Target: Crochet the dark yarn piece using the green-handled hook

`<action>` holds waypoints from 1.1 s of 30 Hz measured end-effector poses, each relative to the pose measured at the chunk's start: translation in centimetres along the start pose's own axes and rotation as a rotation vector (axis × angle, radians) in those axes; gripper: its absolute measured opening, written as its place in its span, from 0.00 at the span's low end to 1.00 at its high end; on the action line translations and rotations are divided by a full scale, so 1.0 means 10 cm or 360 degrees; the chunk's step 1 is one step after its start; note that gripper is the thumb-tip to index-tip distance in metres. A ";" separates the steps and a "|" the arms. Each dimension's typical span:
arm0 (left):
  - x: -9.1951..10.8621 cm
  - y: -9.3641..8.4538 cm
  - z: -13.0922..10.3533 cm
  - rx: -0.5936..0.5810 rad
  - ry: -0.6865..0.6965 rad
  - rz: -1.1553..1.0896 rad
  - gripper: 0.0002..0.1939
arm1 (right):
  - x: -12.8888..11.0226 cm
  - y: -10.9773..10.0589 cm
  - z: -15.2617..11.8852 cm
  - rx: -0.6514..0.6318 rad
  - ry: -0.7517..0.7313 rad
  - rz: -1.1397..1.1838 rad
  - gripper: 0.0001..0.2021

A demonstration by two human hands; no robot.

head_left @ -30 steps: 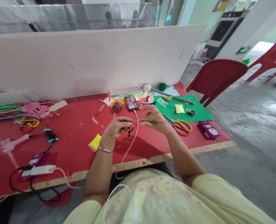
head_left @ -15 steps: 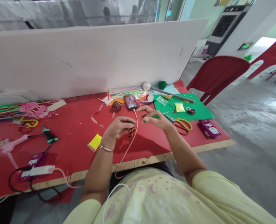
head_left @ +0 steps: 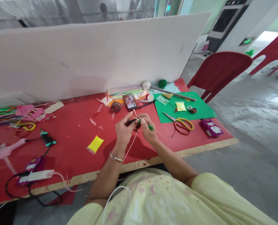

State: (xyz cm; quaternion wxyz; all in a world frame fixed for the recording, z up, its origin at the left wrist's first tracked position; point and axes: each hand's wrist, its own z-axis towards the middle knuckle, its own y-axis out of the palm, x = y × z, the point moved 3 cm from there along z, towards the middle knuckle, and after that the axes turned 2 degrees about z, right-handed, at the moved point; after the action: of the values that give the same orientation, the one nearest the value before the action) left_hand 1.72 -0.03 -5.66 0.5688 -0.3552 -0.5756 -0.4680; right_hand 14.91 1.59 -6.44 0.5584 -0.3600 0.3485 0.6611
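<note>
My left hand (head_left: 124,129) is closed, pinching a small dark multicoloured piece of crochet work (head_left: 137,125) over the red table. My right hand (head_left: 148,128) is wrapped round a crochet hook with a green handle (head_left: 150,127). The hook's thin tip reaches toward my left fingers, and a slim shaft sticks out behind the palm. Both hands are close together, so the fingers hide much of the piece. Just beyond them lies a ball of dark multicoloured yarn (head_left: 115,106). A phone (head_left: 131,103) with a pink cable sits right of the ball.
Scissors (head_left: 182,124) lie right of my hands, partly on a green sheet (head_left: 162,117). A purple power socket (head_left: 211,128) stands near the right end. Left are a yellow packet (head_left: 95,144), a glue gun (head_left: 14,147) and pipe cleaners (head_left: 2,115). A white board (head_left: 87,59) closes off the back.
My right hand has moved in beside my left hand, and the hook has swung to point at the piece. My left hand has turned more upright. The view has shifted slightly.
</note>
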 end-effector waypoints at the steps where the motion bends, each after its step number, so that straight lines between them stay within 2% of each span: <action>1: 0.00 0.00 0.00 -0.0024 0.0016 0.0048 0.30 | 0.00 -0.01 0.02 -0.0066 0.0008 -0.0027 0.18; 3: 0.01 -0.02 0.01 -0.0003 0.0065 0.0146 0.31 | 0.00 -0.02 0.03 -0.0089 -0.0020 -0.0114 0.17; 5: 0.01 -0.04 0.03 0.0065 0.0043 0.0115 0.31 | -0.01 -0.03 0.01 0.0061 -0.0114 -0.0252 0.16; 7: 0.01 -0.05 0.06 0.0024 -0.0126 -0.0107 0.29 | 0.00 -0.03 0.00 0.0230 -0.0181 -0.0309 0.15; 8: 0.02 -0.04 0.08 -0.0086 -0.0256 -0.0241 0.28 | 0.02 -0.03 0.01 0.0236 -0.0146 -0.0245 0.16; 10: 0.06 -0.05 0.09 -0.0353 -0.0443 -0.0387 0.27 | 0.11 -0.04 0.07 0.0101 0.0111 0.0094 0.18; 12: 0.13 -0.09 0.10 -0.0571 -0.0545 -0.0405 0.24 | 0.22 -0.06 0.17 -0.0133 0.0524 0.0559 0.19; 14: 0.18 -0.13 0.09 -0.0661 -0.0557 -0.0362 0.23 | 0.31 -0.09 0.26 -0.0384 0.0853 0.0854 0.19; 17: 0.22 -0.15 0.06 -0.0673 -0.0525 -0.0274 0.23 | 0.36 -0.18 0.42 -0.0682 0.0998 0.0924 0.17; 21: 0.19 -0.15 0.04 -0.0640 -0.0564 -0.0127 0.23 | 0.32 -0.30 0.60 -0.0956 0.0939 0.0739 0.14; 26: 0.17 -0.16 0.05 -0.0539 -0.0516 0.0038 0.23 | 0.08 -0.39 0.76 -0.1255 0.0566 0.0201 0.13; 29: 0.19 -0.14 0.05 -0.0488 -0.0374 0.0152 0.22 | -0.08 -0.42 0.80 -0.1267 0.0389 0.0039 0.14; 33: 0.22 -0.10 0.05 -0.0433 -0.0256 0.0260 0.20 | -0.18 -0.44 0.79 -0.1166 0.0274 -0.0060 0.18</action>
State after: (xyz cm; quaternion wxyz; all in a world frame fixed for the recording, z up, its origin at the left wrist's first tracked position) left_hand 0.35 -0.14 -3.54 0.5039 -0.5108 -0.5197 -0.4638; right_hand 18.76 8.05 -1.19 0.3733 -0.5965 0.1278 0.6989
